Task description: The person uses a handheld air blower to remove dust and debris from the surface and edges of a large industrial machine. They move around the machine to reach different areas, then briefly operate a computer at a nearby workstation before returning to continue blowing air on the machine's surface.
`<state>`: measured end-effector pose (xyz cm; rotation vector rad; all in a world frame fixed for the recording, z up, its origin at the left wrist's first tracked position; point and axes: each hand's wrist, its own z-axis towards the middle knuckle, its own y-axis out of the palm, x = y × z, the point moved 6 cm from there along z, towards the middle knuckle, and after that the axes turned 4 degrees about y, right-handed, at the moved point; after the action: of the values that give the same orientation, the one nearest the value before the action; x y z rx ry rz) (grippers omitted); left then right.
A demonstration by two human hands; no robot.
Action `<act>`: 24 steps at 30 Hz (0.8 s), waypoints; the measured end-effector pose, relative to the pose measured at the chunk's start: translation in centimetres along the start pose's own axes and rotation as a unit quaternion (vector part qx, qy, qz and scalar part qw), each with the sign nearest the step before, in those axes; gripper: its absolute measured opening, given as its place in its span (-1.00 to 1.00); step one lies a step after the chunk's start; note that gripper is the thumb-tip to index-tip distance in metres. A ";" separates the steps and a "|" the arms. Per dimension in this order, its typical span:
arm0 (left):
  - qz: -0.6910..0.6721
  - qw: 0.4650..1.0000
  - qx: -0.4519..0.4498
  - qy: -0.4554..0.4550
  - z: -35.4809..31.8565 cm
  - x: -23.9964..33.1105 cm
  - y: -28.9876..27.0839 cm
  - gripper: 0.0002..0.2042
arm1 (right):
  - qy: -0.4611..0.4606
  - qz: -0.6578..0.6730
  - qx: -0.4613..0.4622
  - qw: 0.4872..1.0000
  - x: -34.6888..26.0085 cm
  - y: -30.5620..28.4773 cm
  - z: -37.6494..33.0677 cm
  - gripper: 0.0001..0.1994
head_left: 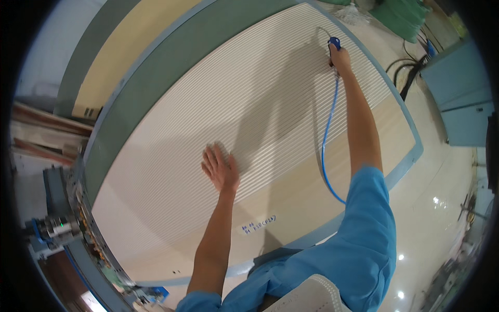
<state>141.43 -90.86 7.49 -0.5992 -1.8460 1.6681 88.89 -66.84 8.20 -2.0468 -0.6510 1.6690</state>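
Observation:
A large pale board (171, 151) with many narrow parallel grooves lies on the table before me. My left hand (221, 169) rests over the grooved face with its fingers stretched out and holds nothing. Toward the far right of the board, my right hand (340, 58) is wrapped round a blue air blow gun (334, 42). Its thin bent nozzle points away to the left, over the grooves. From the gun's lower end a blue air hose (324, 151) hangs in a curve back toward my right sleeve. Handwritten blue marks sit on the board's smooth near strip.
The table's blue-grey edge (405, 166) frames the board, with a green strip (130, 119) along the far left. Machine parts (57, 229) stand at the left. At the right are a light blue cabinet (457, 93), black cables (408, 78) and a green sack (400, 18).

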 end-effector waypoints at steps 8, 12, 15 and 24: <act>-0.012 0.999 0.034 0.005 -0.2 -1.1 1.1 -0.39 | 0.020 -0.005 -0.379 0.925 5.2 -2.7 -17.8 -0.48; -0.002 0.994 0.095 0.046 -0.2 -0.9 1.4 -0.43 | -0.003 -0.071 -0.484 0.872 7.2 -1.7 -25.1 -0.54; -0.057 0.988 0.109 0.097 -2.1 -2.7 1.3 -0.47 | -0.003 0.096 -0.378 0.921 6.3 0.8 -25.8 -0.54; -0.032 0.988 0.147 -0.036 -16.8 -25.8 -0.6 -0.46 | -0.049 -0.004 -0.562 0.826 2.7 15.3 -50.4 -0.37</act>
<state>171.74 -95.84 6.03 -0.3553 -1.6059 1.8931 140.19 -78.86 6.75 -2.6150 -2.0471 1.5045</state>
